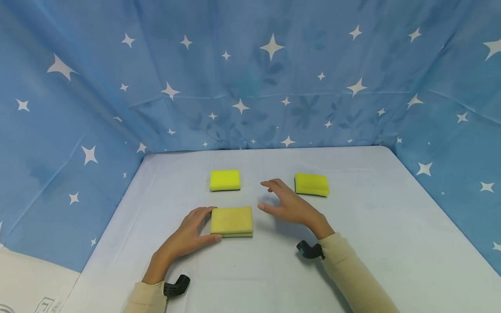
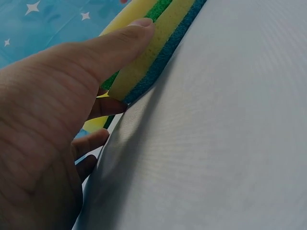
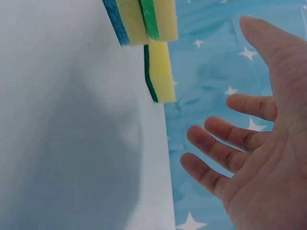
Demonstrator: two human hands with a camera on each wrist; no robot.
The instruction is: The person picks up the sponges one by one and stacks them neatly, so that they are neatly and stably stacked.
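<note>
Two sponges are stacked near me, the sponge stack [image 1: 232, 221] showing a yellow top with green and blue layers in the left wrist view [image 2: 144, 62]. My left hand [image 1: 193, 230] grips the stack's left end, its thumb [image 2: 127, 40] on the front side and its fingers round the far corner. My right hand [image 1: 287, 204] hovers open to the right of the stack, fingers spread [image 3: 225, 139], touching nothing. A yellow sponge [image 1: 225, 180] lies at the far left, also seen edge-on [image 3: 160, 72] behind the stack [image 3: 144, 19]. Another yellow sponge [image 1: 312, 184] lies just beyond the right hand.
The sponges lie on a pale grey table [image 1: 391, 226] with a rounded far right corner. Blue cloth with white stars [image 1: 250, 87] walls in the back and both sides. A black camera mount [image 1: 311, 251] sits on each wrist.
</note>
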